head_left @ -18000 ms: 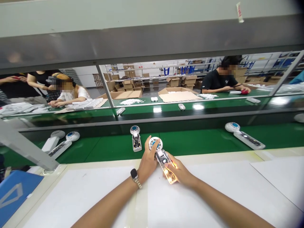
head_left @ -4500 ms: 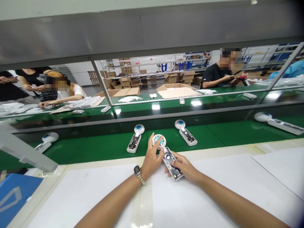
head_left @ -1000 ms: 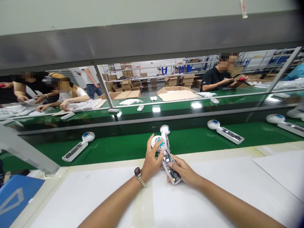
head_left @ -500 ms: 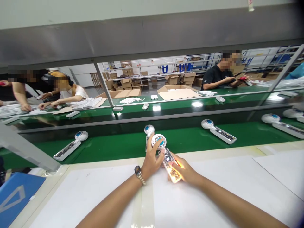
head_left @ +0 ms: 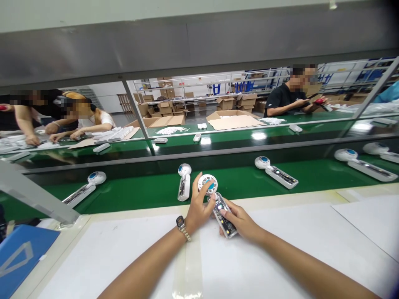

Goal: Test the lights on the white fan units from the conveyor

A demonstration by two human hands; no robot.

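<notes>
Over the far side of the white tabletop [head_left: 124, 236], a gadget [head_left: 218, 204] is held between two hands set close together. It is slanted, its round white head turned up with a blue centre ringed by slots, and its clear handle run down to the right, where a dark circuit board and small yellow squares can be seen. The head is clamped by the left hand [head_left: 199, 209] (a watch [head_left: 181, 223] is worn on that wrist), and its face is partly covered by the fingers. The handle is gripped by the right hand [head_left: 245, 222], its thumb laid across the front.

Beyond the table edge, another gadget [head_left: 183, 189] is carried on a green belt [head_left: 143, 187], just beside the left fingers; three more lie to the right. One gadget [head_left: 81, 194] at left is partly blocked by a white post [head_left: 37, 195]. Farther off, past a grey rail [head_left: 218, 151], white pieces [head_left: 197, 137] are spread along a second belt, an open carton [head_left: 232, 120] is set behind them, and small parts are handled by co-workers [head_left: 280, 99].
</notes>
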